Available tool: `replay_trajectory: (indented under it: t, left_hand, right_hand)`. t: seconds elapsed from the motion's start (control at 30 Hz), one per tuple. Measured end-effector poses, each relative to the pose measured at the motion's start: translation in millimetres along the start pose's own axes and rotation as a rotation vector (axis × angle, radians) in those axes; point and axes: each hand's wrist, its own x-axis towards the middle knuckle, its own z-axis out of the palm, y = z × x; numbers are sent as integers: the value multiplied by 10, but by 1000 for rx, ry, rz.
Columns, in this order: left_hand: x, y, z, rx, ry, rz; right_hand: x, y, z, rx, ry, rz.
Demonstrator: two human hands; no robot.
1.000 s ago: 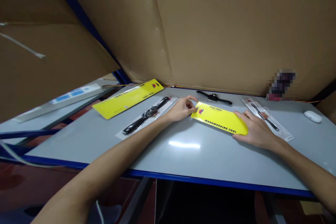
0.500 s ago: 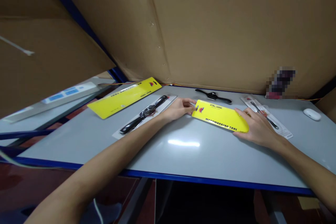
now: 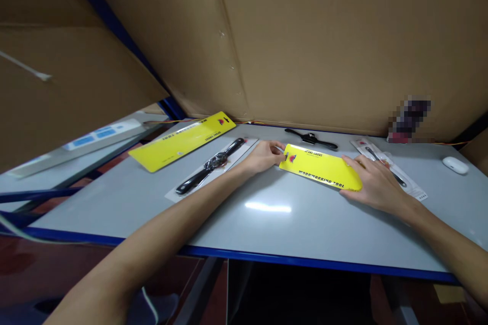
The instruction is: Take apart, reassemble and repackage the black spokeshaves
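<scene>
A yellow cardboard package card (image 3: pixel 318 168), printed "Woodworking Tool" and "Spoke Shave", is held between my two hands over the grey table. At its left end, by the hanging hole, my left hand (image 3: pixel 266 156) pinches the edge. My right hand (image 3: pixel 375 184) grips the right end, thumb below and fingers above. Just behind the card lies a bare black spokeshave (image 3: pixel 310 138). Left of my left forearm, another black spokeshave (image 3: pixel 211 165) rests in clear plastic packaging. Partly behind my right hand is a third packaged spokeshave (image 3: pixel 398 179).
A second yellow card (image 3: pixel 183 141) lies at the table's back left. At the right sit a white oval case (image 3: pixel 455 165) and a pixelated dark object (image 3: pixel 409 119). A white power strip (image 3: pixel 102 134) is on the left-hand surface. Brown board walls (image 3: pixel 324 45) enclose the back.
Both hands keep hold of the yellow card, almost in the same place. The whole view has shifted very slightly; nothing else has visibly moved.
</scene>
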Motion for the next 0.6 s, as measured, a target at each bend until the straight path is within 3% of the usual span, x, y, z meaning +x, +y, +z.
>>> replay_trajectory:
  t: [0.3,0.43,0.6]
  left_hand:
    - [33,11,-39,29,29,5]
    - [111,-28,-186,81,107,31]
    - [209,-58,-465,197,290,84]
  right_hand:
    - [5,4,0,-16,-30,30]
    - [6,20,-9,14,-35,49]
    - [9,58,8,43,-51,112]
